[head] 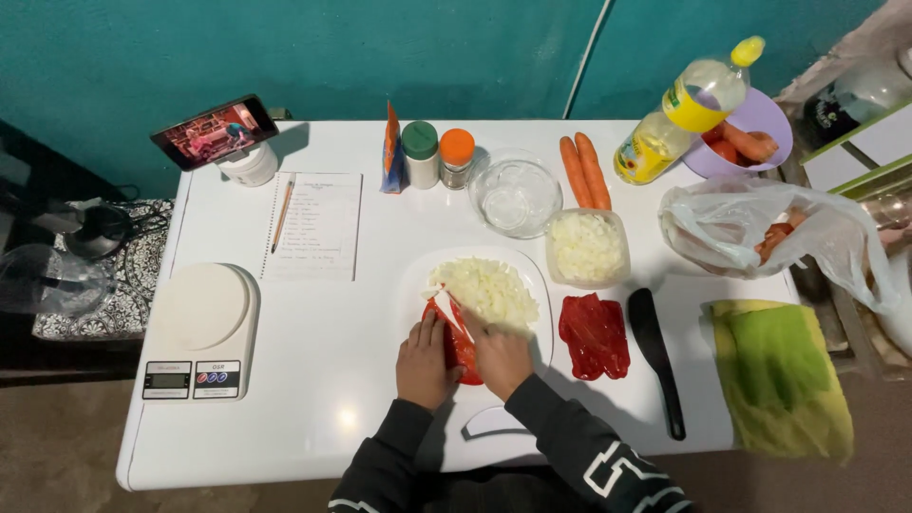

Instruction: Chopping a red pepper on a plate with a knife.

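Fingers of the left hand [425, 359] lie flat, pressing a red pepper piece [459, 350] onto the white cutting board [538, 285] near the table's [323, 342] six o'clock edge. Right hand [499, 359] is clenched around a white-bladed knife [451, 312] slanting across the pepper toward eleven o'clock. Chopped onion [486, 288] is heaped at twelve o'clock of the pepper. At three o'clock lie more red pepper pieces [595, 333], then a black spatula [657, 366]. At nine o'clock sits a kitchen scale [199, 328].
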